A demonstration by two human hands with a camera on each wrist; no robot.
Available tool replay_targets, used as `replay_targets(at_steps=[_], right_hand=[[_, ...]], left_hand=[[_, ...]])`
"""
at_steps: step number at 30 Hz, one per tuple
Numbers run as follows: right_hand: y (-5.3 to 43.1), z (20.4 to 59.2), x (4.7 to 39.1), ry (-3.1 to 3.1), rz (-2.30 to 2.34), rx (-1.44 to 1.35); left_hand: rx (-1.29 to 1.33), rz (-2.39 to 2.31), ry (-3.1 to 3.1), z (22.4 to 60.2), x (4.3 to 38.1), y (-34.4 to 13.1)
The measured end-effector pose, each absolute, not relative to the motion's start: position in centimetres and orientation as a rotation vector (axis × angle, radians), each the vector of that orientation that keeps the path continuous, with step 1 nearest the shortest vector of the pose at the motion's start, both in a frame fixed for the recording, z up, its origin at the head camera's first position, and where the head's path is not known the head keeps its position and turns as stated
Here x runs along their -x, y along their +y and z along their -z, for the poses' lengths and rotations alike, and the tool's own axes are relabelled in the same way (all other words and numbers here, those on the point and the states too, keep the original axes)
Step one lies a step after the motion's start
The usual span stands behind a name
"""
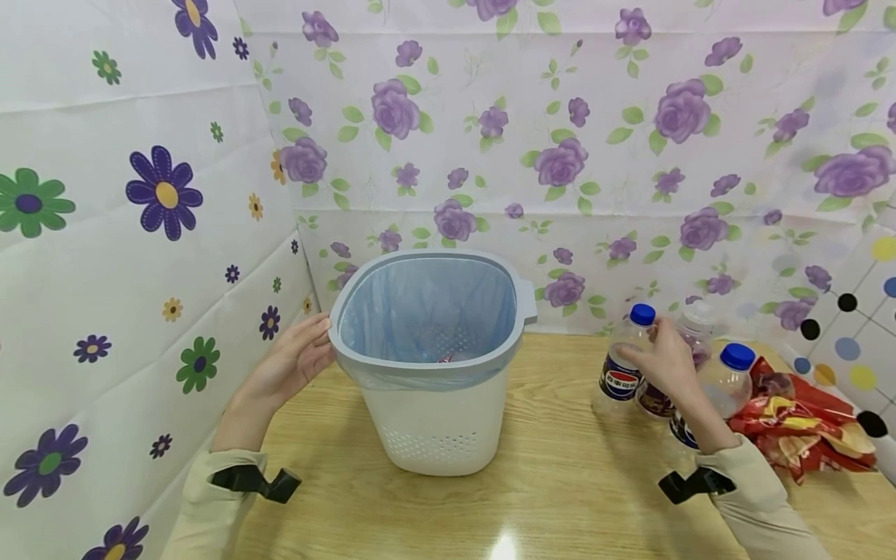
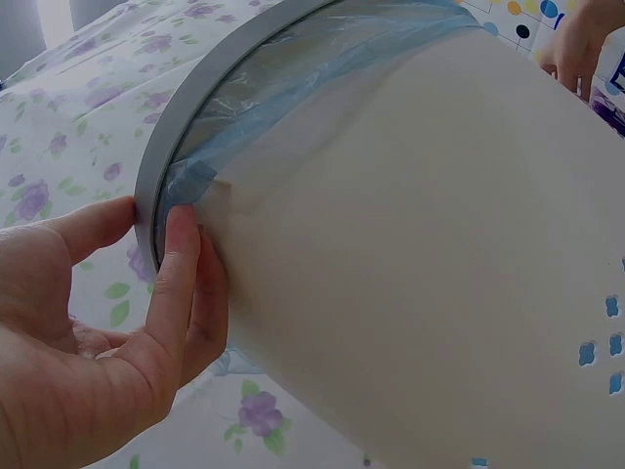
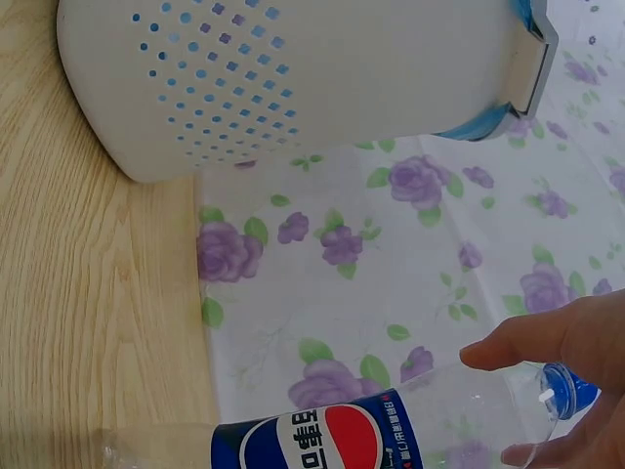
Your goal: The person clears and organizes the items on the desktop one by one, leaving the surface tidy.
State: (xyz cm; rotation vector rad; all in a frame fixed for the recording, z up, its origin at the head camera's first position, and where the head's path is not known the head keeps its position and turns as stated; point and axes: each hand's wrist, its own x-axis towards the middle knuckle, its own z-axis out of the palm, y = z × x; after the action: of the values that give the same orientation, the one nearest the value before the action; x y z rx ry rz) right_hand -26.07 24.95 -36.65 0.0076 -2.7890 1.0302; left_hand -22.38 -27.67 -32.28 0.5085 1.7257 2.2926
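Observation:
A white trash bin (image 1: 437,432) with a grey rim and a blue liner bag (image 1: 427,299) stands upright on the table. My left hand (image 1: 299,354) pinches its left rim; in the left wrist view, fingers (image 2: 176,283) lie on both sides of the grey rim. On the right, my right hand (image 1: 665,358) holds a clear Pepsi bottle (image 1: 621,381) near the neck, thumb on one side and fingers on the other. The right wrist view shows its blue cap (image 3: 584,393) beside the palm. Small reddish scraps (image 1: 445,359) lie inside the bin.
Close behind the right hand stand a white-capped bottle (image 1: 696,330) with a purple label and another blue-capped bottle (image 1: 728,381). Crumpled red and yellow snack wrappers (image 1: 798,420) lie at the far right. Flowered cloth walls (image 1: 448,179) border the wooden table (image 1: 560,482) behind and at the left.

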Motion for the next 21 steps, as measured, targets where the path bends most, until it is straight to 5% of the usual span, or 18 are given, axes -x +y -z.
replay_targets(at_steps=[21], right_hand=[[24.51,36.23,25.56,-2.717,-0.985,-0.004]], left_hand=[[-0.525,-2.288,1.736,32.44,22.39,-27.72]])
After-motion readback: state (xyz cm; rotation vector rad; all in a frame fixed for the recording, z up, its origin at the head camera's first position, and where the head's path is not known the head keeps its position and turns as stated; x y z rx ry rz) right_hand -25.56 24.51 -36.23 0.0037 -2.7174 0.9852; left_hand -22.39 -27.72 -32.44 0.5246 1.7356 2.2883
